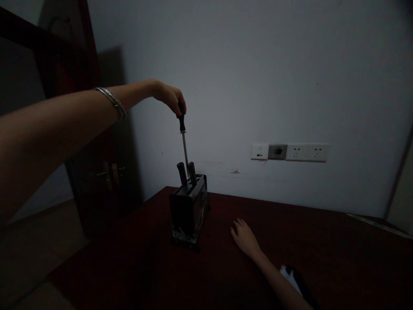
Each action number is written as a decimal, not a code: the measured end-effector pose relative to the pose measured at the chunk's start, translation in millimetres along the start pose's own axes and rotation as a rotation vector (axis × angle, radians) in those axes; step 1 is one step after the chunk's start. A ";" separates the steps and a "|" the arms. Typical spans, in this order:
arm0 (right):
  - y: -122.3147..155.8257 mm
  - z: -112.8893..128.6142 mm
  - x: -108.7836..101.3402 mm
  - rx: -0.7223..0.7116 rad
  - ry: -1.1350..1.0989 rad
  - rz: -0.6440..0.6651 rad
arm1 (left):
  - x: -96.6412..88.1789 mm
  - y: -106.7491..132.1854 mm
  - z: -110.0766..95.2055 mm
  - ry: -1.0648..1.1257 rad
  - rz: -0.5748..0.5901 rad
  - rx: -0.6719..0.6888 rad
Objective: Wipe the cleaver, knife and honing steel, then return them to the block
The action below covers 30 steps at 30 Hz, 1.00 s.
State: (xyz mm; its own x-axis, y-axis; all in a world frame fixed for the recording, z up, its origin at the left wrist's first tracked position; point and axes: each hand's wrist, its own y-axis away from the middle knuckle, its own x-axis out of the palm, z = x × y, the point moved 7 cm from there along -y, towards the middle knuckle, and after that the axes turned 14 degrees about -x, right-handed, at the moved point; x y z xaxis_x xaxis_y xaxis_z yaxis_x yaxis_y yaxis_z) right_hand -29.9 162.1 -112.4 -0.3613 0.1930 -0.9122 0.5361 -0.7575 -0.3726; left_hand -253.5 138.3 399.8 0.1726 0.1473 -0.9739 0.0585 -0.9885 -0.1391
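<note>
1. Left forearm, with a silver-toned bracelet, reaches in from the left of the knife block.
2. The left hand grips the honing steel high on its black handle, above the block; the rod leans slightly off upright, and whether its tip sits in a slot is hard to tell.
3. Two black knife handles rise from the block's top, close about the rod; moving it slowly, straight along its slot, should avoid knocking them.
4. The right hand lies flat, fingers extended, gripping nothing visible, on the dark red table, right of the block.
5. Bracing the block with that free hand would likely prevent tipping if the rod binds.
</note>
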 end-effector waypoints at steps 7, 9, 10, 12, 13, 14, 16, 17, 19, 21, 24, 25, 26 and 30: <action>-1.1 -2.1 2.1 -0.005 -0.022 -0.011 | -8.3 -0.1 -0.8 0.134 -0.033 -0.046; -1.2 -2.3 2.0 -0.006 -0.043 -0.027 | -8.9 1.8 -6.4 0.117 -0.050 -0.019; -1.2 -2.3 1.8 -0.006 -0.062 -0.038 | -9.0 2.7 -9.3 0.108 -0.058 -0.012; -1.3 -2.4 1.4 -0.003 -0.108 -0.061 | -10.1 3.0 -13.0 0.115 -0.074 -0.025; -1.5 -2.9 1.0 0.001 -0.132 -0.072 | -11.0 2.2 -14.3 0.128 -0.079 -0.037; -1.7 -3.7 0.4 0.005 -0.156 -0.083 | -11.9 0.7 -15.9 0.136 -0.079 -0.041; -2.5 -7.4 -2.5 0.020 -0.196 -0.099 | -13.8 -3.3 -22.3 0.120 -0.072 -0.002; -3.0 -10.4 -5.4 0.030 -0.220 -0.110 | -14.6 -5.3 -27.0 0.098 -0.065 0.036; -3.8 -18.2 -15.9 0.050 -0.272 -0.140 | -16.1 -8.2 -37.6 0.058 -0.062 0.111; -4.4 -27.7 -33.1 0.070 -0.320 -0.181 | -15.8 -9.0 -48.5 0.041 -0.059 0.150; -4.2 -41.7 -67.6 0.090 -0.375 -0.242 | -9.5 -5.8 -68.2 0.041 -0.043 0.187; -3.6 -45.7 -79.9 0.093 -0.390 -0.257 | -5.8 -4.4 -75.8 0.041 -0.037 0.204; -2.6 -49.1 -91.9 0.093 -0.405 -0.268 | -1.7 -3.3 -83.5 0.041 -0.031 0.222; 6.8 -55.5 -131.7 0.066 -0.466 -0.261 | 19.5 -5.4 -113.5 0.043 -0.010 0.276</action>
State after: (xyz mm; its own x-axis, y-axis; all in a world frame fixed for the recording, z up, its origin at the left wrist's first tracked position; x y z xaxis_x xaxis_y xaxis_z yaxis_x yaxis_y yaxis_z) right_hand 63.7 166.1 -4.3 -0.7842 0.0942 -0.6134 0.3397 -0.7621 -0.5513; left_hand -138.8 150.2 401.9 0.2155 0.1528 -0.9645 -0.2090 -0.9576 -0.1984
